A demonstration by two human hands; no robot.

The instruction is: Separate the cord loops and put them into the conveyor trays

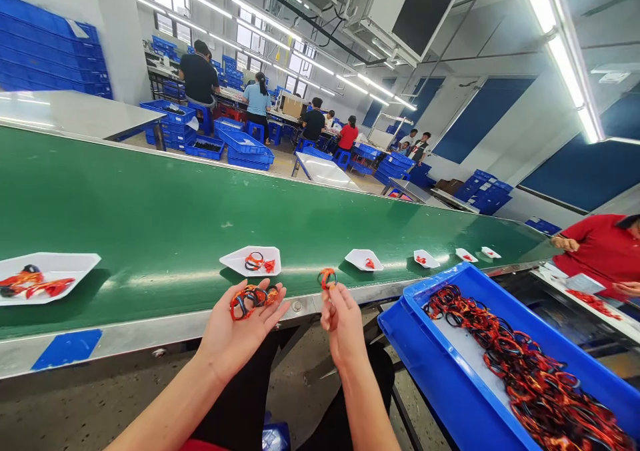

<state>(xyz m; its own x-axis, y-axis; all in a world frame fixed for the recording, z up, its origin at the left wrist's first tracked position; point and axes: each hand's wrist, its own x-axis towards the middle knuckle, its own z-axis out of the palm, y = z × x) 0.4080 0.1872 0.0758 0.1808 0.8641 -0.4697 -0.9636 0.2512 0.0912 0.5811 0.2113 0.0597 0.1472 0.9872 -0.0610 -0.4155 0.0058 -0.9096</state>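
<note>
My left hand [245, 324] is palm up with its fingers stretched out, bearing several looped red-orange and black rings [245, 302] that look like hair ties. Between thumb and fingertips, my right hand [345, 321] pinches a single ring [327, 277] of the same kind, raised at the belt's near edge. Beyond my hands, a white tray [235, 260] on the green conveyor belt [165, 217] has a ring and a red piece in it. Another white tray [357, 256], farther right, carries a small red piece. To my right, a blue bin [440, 354] contains a heap of these rings [530, 371].
At the left, a larger white tray [85, 262] holds red and black pieces. More small trays [426, 254] line the belt toward the right. A co-worker in a red shirt [595, 244] is at the far right. Blue crates [245, 147] and seated people are behind the belt.
</note>
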